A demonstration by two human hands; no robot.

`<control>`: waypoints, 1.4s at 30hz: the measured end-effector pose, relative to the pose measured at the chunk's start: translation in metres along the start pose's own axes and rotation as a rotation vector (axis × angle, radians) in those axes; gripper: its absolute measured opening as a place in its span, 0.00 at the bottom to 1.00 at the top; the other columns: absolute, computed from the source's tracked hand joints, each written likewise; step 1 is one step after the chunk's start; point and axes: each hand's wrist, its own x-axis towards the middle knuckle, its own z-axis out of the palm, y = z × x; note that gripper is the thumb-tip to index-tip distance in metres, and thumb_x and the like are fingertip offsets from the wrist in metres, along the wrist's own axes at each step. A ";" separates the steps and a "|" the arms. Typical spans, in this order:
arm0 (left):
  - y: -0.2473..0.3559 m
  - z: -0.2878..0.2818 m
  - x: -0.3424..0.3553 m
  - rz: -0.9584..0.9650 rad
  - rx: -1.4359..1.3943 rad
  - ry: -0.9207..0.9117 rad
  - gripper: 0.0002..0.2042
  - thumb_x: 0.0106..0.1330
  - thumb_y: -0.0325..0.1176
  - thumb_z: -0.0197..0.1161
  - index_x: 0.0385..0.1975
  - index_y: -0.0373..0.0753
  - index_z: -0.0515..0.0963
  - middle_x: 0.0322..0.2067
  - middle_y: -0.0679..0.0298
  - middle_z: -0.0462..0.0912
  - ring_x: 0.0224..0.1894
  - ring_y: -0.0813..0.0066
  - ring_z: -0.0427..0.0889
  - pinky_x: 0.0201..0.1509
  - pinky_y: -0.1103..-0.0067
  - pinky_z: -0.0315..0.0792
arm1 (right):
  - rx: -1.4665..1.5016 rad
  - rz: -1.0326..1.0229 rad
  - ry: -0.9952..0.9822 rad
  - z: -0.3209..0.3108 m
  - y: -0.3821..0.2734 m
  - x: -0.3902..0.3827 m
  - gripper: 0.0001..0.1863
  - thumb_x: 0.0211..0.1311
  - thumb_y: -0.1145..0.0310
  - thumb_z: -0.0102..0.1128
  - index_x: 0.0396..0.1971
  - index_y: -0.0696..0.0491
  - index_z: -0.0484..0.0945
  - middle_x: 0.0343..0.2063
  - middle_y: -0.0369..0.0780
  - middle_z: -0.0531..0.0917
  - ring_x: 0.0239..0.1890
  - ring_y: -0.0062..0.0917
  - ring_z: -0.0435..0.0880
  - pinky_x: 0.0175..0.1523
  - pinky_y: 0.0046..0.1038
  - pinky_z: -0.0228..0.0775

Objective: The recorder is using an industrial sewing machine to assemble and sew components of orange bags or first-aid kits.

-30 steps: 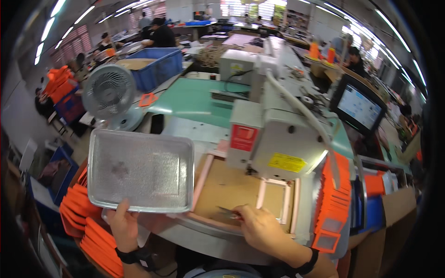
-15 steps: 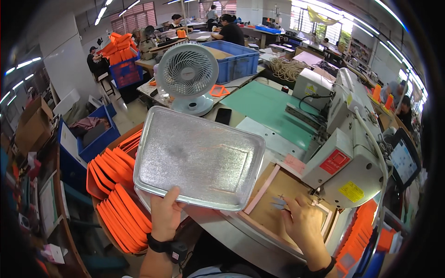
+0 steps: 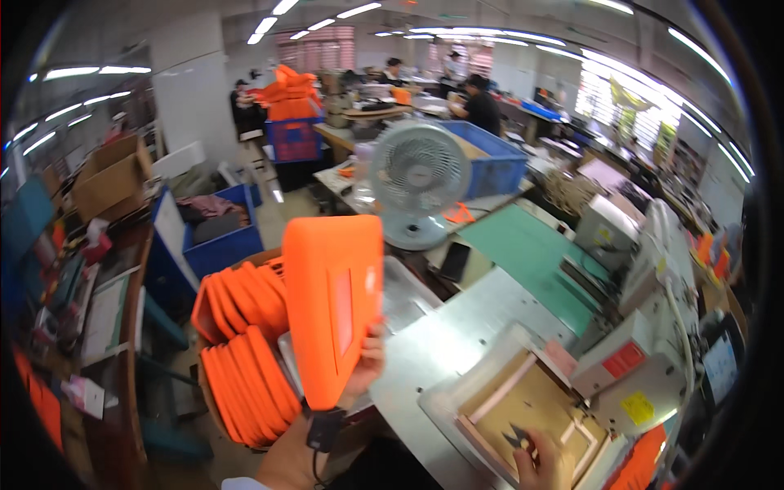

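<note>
My left hand [image 3: 371,359] grips an orange rectangular panel [image 3: 327,306] with rounded corners, held upright. A narrow raised rectangle shows on its face; my thumb side is partly hidden behind it. A silver tray-like sheet [image 3: 406,296] lies behind the panel, mostly covered. My right hand [image 3: 545,464], at the lower right, is closed round small dark thread snips [image 3: 517,438], their pointed blades showing. They are over a brown board [image 3: 510,400] with pale strips, set in a clear plastic frame [image 3: 441,400] by the machine.
Stacked orange panels [image 3: 245,384] fill a box at my left. A grey fan [image 3: 420,171] and a dark phone [image 3: 454,261] are ahead on the table. The white sewing machine [image 3: 629,351] stands at right. A blue crate [image 3: 494,167] and co-workers are farther back.
The wide silver face in my left hand is gone from view; an orange panel shows there instead. Whether it is the same piece turned over, I cannot tell. My view has swung left.
</note>
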 end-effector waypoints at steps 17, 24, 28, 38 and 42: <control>-0.033 0.002 0.017 -0.344 -0.178 -0.115 0.26 0.79 0.39 0.44 0.64 0.24 0.51 0.28 0.58 0.71 0.20 0.73 0.78 0.20 0.83 0.73 | 0.136 -0.065 -0.150 0.015 0.004 -0.003 0.17 0.65 0.79 0.57 0.54 0.57 0.78 0.36 0.42 0.79 0.32 0.28 0.74 0.39 0.28 0.68; -0.033 0.001 0.013 -0.338 -0.197 -0.131 0.21 0.78 0.40 0.46 0.57 0.27 0.57 0.27 0.58 0.72 0.19 0.72 0.78 0.20 0.82 0.72 | 0.127 -0.099 -0.160 0.016 -0.002 -0.002 0.16 0.66 0.77 0.58 0.53 0.58 0.78 0.34 0.43 0.78 0.31 0.30 0.73 0.39 0.29 0.68; -0.034 -0.002 0.013 -0.333 -0.209 -0.142 0.19 0.77 0.41 0.47 0.53 0.29 0.61 0.27 0.58 0.72 0.19 0.72 0.77 0.20 0.82 0.71 | 0.114 -0.111 -0.163 0.017 -0.001 -0.002 0.15 0.66 0.76 0.58 0.53 0.59 0.77 0.33 0.43 0.77 0.31 0.31 0.73 0.39 0.30 0.68; -0.023 -0.002 0.008 -0.250 -0.191 -0.162 0.15 0.75 0.42 0.50 0.43 0.33 0.69 0.26 0.58 0.73 0.19 0.71 0.77 0.19 0.80 0.69 | 0.084 -0.142 -0.161 0.017 -0.001 0.000 0.14 0.66 0.76 0.57 0.51 0.59 0.78 0.33 0.47 0.79 0.32 0.36 0.76 0.40 0.32 0.70; 0.022 0.010 -0.012 0.013 -0.024 -0.124 0.15 0.74 0.42 0.51 0.42 0.34 0.72 0.26 0.60 0.73 0.20 0.72 0.76 0.22 0.80 0.70 | 0.071 -0.167 -0.150 0.014 -0.008 0.003 0.15 0.65 0.77 0.57 0.51 0.59 0.78 0.34 0.50 0.81 0.35 0.42 0.80 0.43 0.35 0.72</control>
